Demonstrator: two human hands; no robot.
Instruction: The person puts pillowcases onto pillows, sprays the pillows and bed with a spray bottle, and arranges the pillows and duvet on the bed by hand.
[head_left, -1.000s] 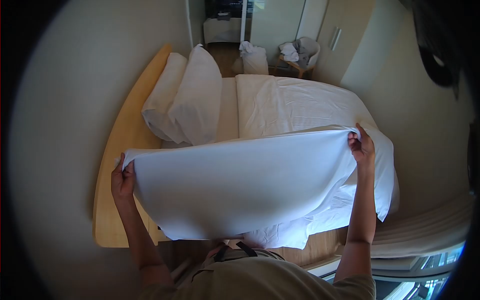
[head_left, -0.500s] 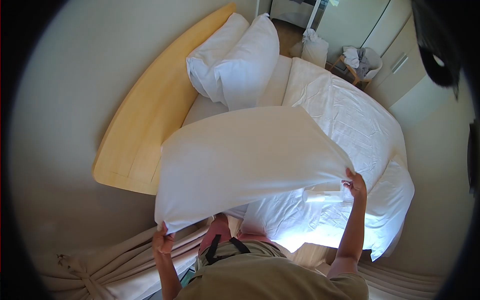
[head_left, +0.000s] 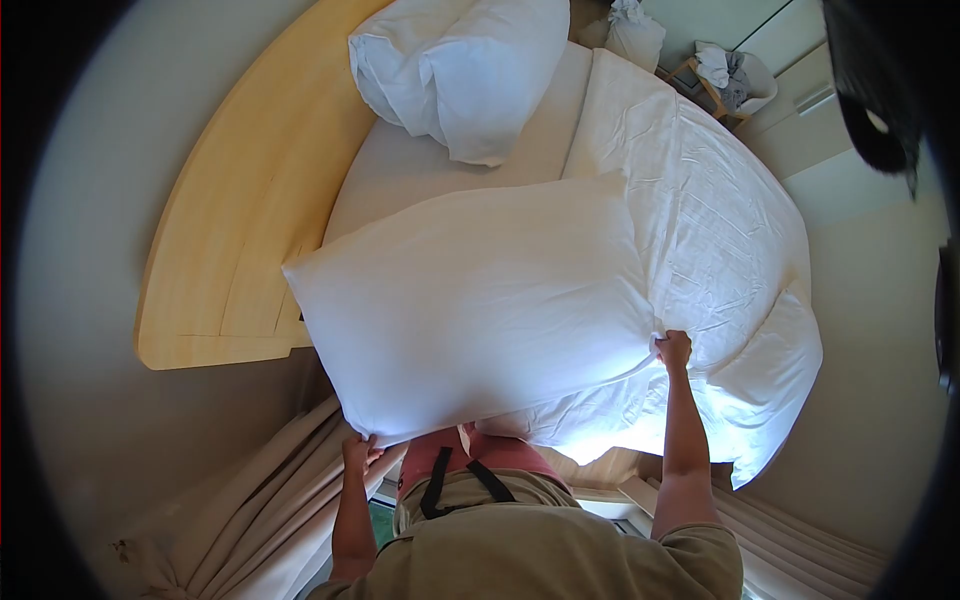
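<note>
With the left grip (head_left: 357,453) pinched closed on one near corner and the right grip (head_left: 674,350) closed on the other, the white pillow (head_left: 480,310) extends forward over the bed (head_left: 400,180), its long axis crosswise between them (right end farther ahead).

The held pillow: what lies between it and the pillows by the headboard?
Only a bare strip of sheet lies between the held pillow and the other pillows, in the head view.
</note>
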